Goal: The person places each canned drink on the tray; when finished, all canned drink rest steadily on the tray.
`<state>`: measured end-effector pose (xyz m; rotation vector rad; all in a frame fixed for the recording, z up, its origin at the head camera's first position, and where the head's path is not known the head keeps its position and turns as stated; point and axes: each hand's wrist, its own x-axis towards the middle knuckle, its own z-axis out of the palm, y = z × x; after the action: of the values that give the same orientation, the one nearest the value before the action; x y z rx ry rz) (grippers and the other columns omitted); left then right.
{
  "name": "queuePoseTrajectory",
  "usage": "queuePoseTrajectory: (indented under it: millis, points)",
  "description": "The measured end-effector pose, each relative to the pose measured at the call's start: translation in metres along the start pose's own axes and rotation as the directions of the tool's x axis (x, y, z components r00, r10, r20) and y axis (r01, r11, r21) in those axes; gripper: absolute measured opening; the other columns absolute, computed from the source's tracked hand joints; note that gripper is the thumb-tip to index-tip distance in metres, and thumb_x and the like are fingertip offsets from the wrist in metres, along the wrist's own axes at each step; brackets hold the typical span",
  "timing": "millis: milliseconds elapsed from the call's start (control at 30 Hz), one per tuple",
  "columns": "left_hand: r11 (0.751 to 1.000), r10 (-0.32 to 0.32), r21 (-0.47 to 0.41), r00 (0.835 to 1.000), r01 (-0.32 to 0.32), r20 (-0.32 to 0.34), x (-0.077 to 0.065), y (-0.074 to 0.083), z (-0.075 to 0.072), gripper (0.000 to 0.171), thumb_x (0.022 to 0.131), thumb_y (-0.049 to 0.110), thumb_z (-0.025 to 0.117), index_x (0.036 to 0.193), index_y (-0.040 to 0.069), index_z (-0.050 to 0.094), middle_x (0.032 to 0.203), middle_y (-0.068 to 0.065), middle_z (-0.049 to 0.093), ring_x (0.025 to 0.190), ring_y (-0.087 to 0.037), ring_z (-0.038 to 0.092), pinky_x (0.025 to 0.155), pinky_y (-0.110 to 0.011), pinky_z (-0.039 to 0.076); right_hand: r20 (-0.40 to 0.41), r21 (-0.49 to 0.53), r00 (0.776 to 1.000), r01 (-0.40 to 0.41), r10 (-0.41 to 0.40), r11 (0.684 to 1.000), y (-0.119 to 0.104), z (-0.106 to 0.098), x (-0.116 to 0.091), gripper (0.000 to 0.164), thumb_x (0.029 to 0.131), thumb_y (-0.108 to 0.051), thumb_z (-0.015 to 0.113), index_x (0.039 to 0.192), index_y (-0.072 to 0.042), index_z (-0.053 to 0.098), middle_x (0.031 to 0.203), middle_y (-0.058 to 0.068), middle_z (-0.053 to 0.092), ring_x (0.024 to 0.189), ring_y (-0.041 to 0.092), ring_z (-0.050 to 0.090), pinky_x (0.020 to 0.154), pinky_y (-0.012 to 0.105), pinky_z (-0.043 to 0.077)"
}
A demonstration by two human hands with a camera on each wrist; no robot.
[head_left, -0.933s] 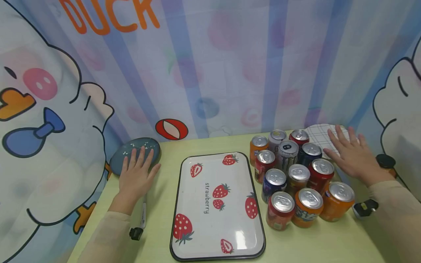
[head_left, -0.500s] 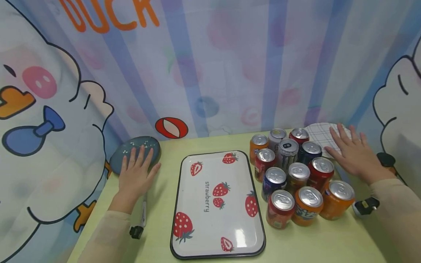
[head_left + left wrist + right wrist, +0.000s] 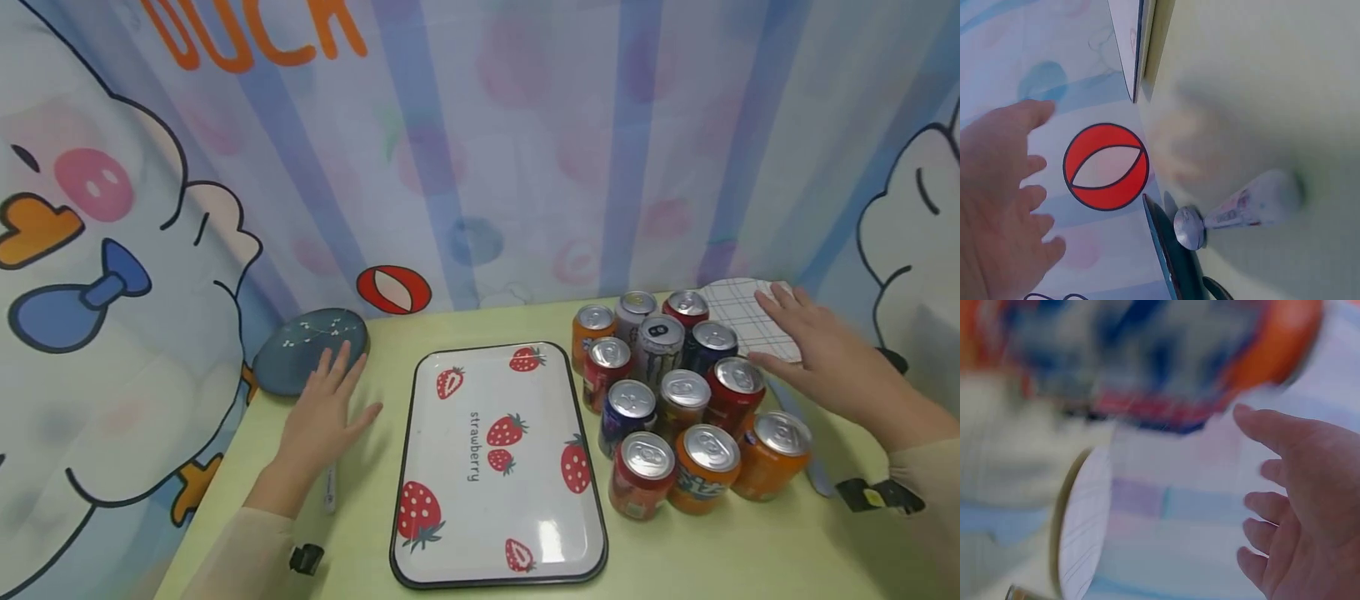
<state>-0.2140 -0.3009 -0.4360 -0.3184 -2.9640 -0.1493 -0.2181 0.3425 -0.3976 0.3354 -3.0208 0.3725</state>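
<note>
In the head view my left hand (image 3: 322, 421) is raised over the table with fingers spread, its fingertips overlapping the dark blue-green plate (image 3: 288, 354). Beneath it lies a white, spoon-like utensil with a patterned handle (image 3: 1254, 203), mostly hidden in the head view. My right hand (image 3: 843, 362) hovers at the right, fingers extended, beside a group of soda cans (image 3: 708, 471) and in front of a white plate with grid lines (image 3: 742, 312). Both hands are empty. Under the right forearm, a long blue utensil (image 3: 802, 437) lies on the table, partly hidden by the cans.
A white rectangular tray with strawberry prints (image 3: 450, 442) lies in the middle, dark-rimmed. The cans stand upright in close rows along its right side. Behind the pale yellow table (image 3: 465, 325) hangs a printed curtain (image 3: 525, 167) with cartoon ducks.
My left hand has lifted and drawn back off the blue-green plate, uncovering more of it. My right hand has shifted rightward and turned, exposing more of the blue utensil.
</note>
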Motion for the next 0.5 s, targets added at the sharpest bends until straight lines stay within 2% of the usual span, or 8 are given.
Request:
queuePoseTrajectory:
  millis: [67,133,233,333,433,500]
  points:
    - [0.998,0.035,-0.057,0.999,-0.034,0.008,-0.008,0.005,0.001,0.079,0.097,0.04,0.071,0.162,0.013,0.034,0.174,-0.013,0.018,0.159,-0.041,0.018,0.118,-0.065,0.037,-0.009,0.007,1.0,0.018,-0.018,1.0,-0.015,-0.006,-0.006,0.088,0.098,-0.046,0.068,0.163,-0.004,0.026,0.167,0.033,0.014,0.14,0.059,0.04,0.108,0.077,0.036]
    - [0.991,0.07,-0.112,0.997,-0.066,0.031,-0.016,0.01,0.001,0.077,0.094,0.033,0.076,0.159,0.014,0.04,0.172,-0.011,0.025,0.156,-0.039,0.027,0.113,-0.063,0.044,-0.037,0.018,0.999,0.035,-0.034,0.999,-0.031,-0.01,-0.013,0.079,0.096,-0.04,0.073,0.157,-0.004,0.04,0.164,0.033,0.026,0.126,0.059,0.054,0.098,0.076,0.045]
    - [0.979,0.117,-0.18,0.989,-0.098,0.095,-0.025,0.017,0.002,0.071,0.092,0.028,0.08,0.155,0.016,0.048,0.166,-0.009,0.038,0.15,-0.038,0.039,0.111,-0.059,0.048,-0.137,0.041,0.984,0.121,-0.114,0.992,-0.054,-0.012,-0.025,0.065,0.09,-0.026,0.082,0.145,-0.003,0.056,0.154,0.03,0.046,0.117,0.054,0.062,0.091,0.072,0.052]
    - [0.967,0.165,-0.222,0.969,-0.122,0.183,-0.033,0.021,0.006,0.063,0.092,0.027,0.08,0.149,0.016,0.056,0.16,-0.008,0.047,0.145,-0.037,0.045,0.113,-0.058,0.047,-0.242,0.059,0.947,0.232,-0.212,0.971,-0.075,-0.011,-0.036,0.059,0.08,-0.015,0.09,0.133,-0.008,0.067,0.139,0.021,0.062,0.123,0.047,0.059,0.09,0.065,0.056]
    - [0.962,0.199,-0.236,0.943,-0.136,0.267,-0.04,0.022,0.011,0.059,0.091,0.03,0.081,0.145,0.017,0.061,0.158,-0.006,0.05,0.145,-0.035,0.046,0.115,-0.056,0.045,-0.301,0.112,0.904,0.349,-0.303,0.931,-0.092,-0.005,-0.045,0.053,0.074,-0.01,0.093,0.123,-0.013,0.073,0.124,0.007,0.07,0.107,0.026,0.068,0.076,0.042,0.064]
    - [0.958,0.225,-0.244,0.926,-0.153,0.302,-0.043,0.021,0.015,0.058,0.091,0.031,0.081,0.144,0.018,0.062,0.157,-0.005,0.051,0.144,-0.034,0.047,0.117,-0.055,0.044,-0.286,0.173,0.895,0.399,-0.342,0.9,-0.101,-0.001,-0.05,0.051,0.074,-0.009,0.092,0.121,-0.017,0.073,0.119,0.001,0.071,0.096,0.013,0.066,0.065,0.03,0.061]
